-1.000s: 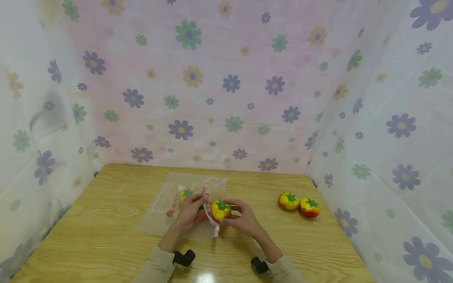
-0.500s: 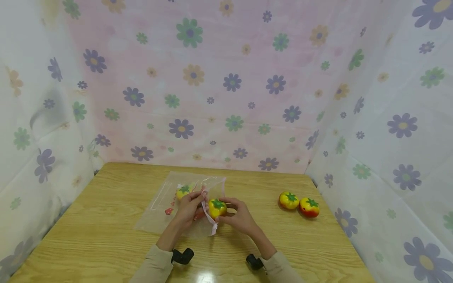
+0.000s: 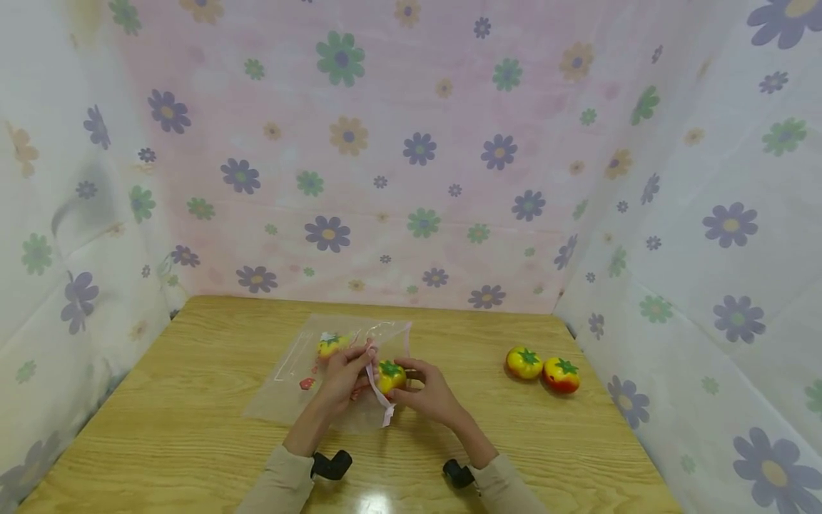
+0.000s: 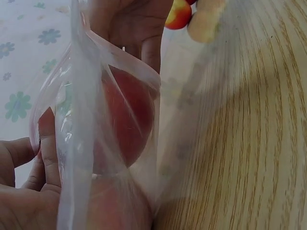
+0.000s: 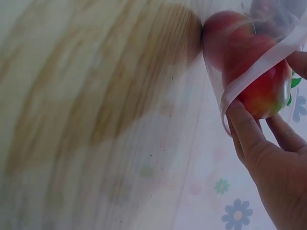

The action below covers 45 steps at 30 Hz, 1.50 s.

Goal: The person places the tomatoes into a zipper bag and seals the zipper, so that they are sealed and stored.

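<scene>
My left hand (image 3: 340, 382) pinches the pink-edged mouth of a clear plastic bag (image 3: 276, 400), holding it up. With thumb and fingers, my right hand (image 3: 437, 392) grips a yellow-and-red toy tomato (image 3: 390, 375) at that mouth. In the right wrist view the pink band crosses in front of this tomato (image 5: 261, 79), which is partly within the bag. Another toy tomato (image 3: 330, 345) shows through the plastic beyond my left hand. Seen from the left wrist, red fruit (image 4: 128, 115) lies behind the clear film.
Two more yellow-and-red toy tomatoes (image 3: 523, 364) sit side by side at the right of the wooden table (image 3: 160, 400). Flower-print sheets (image 3: 385, 143) enclose the table at the back and both sides.
My right hand has moved left with the toy tomato, taking it farther into the bag's mouth. The tomato inside has shifted slightly left and away. My left hand keeps its pinch.
</scene>
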### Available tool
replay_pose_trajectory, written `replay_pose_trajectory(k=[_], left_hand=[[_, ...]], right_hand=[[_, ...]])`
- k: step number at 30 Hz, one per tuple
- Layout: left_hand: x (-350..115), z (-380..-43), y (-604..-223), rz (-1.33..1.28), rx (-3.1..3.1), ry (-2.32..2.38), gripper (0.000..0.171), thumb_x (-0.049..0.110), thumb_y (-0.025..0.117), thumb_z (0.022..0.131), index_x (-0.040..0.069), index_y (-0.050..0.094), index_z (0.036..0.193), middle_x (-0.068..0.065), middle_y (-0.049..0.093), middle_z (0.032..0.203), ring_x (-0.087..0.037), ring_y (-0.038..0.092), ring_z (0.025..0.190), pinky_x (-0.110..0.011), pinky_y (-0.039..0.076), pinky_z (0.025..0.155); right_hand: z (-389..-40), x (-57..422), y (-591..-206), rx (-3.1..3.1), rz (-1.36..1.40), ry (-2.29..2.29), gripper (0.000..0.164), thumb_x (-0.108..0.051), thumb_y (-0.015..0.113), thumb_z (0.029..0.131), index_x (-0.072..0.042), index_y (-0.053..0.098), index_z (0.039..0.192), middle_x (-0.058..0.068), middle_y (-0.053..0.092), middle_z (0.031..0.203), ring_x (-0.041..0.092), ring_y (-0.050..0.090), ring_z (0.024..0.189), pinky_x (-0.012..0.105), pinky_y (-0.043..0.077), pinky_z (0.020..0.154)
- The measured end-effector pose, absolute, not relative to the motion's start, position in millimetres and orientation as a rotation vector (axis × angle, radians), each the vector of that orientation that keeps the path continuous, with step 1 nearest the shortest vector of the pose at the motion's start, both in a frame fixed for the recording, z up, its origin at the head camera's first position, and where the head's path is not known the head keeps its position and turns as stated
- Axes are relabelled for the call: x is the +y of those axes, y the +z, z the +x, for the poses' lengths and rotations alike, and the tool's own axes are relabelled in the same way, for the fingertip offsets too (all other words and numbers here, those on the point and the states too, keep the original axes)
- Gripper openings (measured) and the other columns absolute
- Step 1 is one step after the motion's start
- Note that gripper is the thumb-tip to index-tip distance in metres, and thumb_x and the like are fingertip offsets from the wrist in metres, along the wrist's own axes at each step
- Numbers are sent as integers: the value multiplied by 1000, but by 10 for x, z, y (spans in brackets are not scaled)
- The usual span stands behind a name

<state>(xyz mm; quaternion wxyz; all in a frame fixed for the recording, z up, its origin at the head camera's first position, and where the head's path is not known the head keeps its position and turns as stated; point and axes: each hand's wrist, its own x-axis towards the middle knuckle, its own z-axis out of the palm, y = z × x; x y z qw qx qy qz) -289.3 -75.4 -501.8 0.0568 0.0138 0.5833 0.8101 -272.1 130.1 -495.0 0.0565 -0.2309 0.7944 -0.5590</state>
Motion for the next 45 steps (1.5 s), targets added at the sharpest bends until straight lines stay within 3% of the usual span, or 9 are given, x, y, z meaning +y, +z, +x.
replay_pose_trajectory(k=[7, 11, 18, 27, 32, 38, 43, 45], left_hand=[[-747, -2896, -5005, 34, 1771, 2462, 30, 9, 58, 104, -15, 59, 123, -2, 65, 84, -8, 65, 67, -17, 54, 56], [-745, -2894, -5000, 31, 1782, 2442, 32, 11, 58, 105, -14, 59, 123, 0, 66, 84, -7, 66, 66, -16, 48, 51], [-737, -2882, -4995, 25, 1774, 2435, 32, 11, 56, 106, -13, 59, 127, -1, 66, 88, -8, 66, 67, -16, 48, 51], [-720, -2876, -5008, 65, 1768, 2415, 40, 18, 60, 104, -13, 56, 129, 2, 66, 83, -3, 60, 56, -17, 28, 40], [-716, -2877, -5008, 68, 1775, 2406, 38, 19, 60, 104, -12, 58, 127, 2, 67, 79, -4, 54, 52, -18, 27, 39], [-712, -2877, -5006, 45, 1801, 2395, 37, 19, 61, 104, -11, 60, 126, 2, 68, 79, -4, 58, 55, -18, 30, 39], [-724, -2859, -4992, 34, 1851, 2345, 39, 24, 62, 104, -9, 62, 124, 3, 66, 74, -5, 45, 47, -20, 28, 39], [-727, -2854, -4985, 30, 1857, 2332, 40, 24, 62, 104, -10, 61, 124, 3, 66, 73, -5, 45, 47, -20, 27, 40]], right_hand=[[-2775, 1326, -5061, 2417, -734, -1683, 54, -8, 70, 96, 7, 49, 144, 26, 49, 148, 44, 56, 126, 36, 58, 93], [-2815, 1334, -5127, 2410, -732, -1722, 55, -10, 74, 94, 6, 53, 142, 24, 51, 146, 43, 57, 126, 36, 58, 93], [-2813, 1296, -5096, 2415, -698, -1785, 56, -4, 80, 88, 7, 57, 137, 24, 55, 140, 41, 59, 122, 33, 58, 93], [-2842, 1220, -5109, 2404, -666, -1827, 52, 1, 80, 85, 9, 60, 132, 27, 57, 133, 42, 62, 117, 34, 59, 90], [-2864, 1160, -5113, 2425, -675, -1829, 49, 5, 77, 84, 12, 61, 129, 28, 58, 132, 43, 62, 117, 35, 59, 89], [-2870, 1127, -5097, 2468, -686, -1755, 47, 3, 75, 86, 10, 60, 130, 28, 59, 132, 45, 62, 117, 39, 59, 91], [-2848, 1157, -5078, 2470, -707, -1660, 48, -3, 70, 93, 11, 56, 137, 30, 57, 137, 48, 60, 121, 46, 59, 91], [-2841, 1167, -5074, 2453, -712, -1658, 48, -4, 68, 95, 11, 54, 138, 31, 56, 138, 49, 60, 121, 48, 59, 91]])
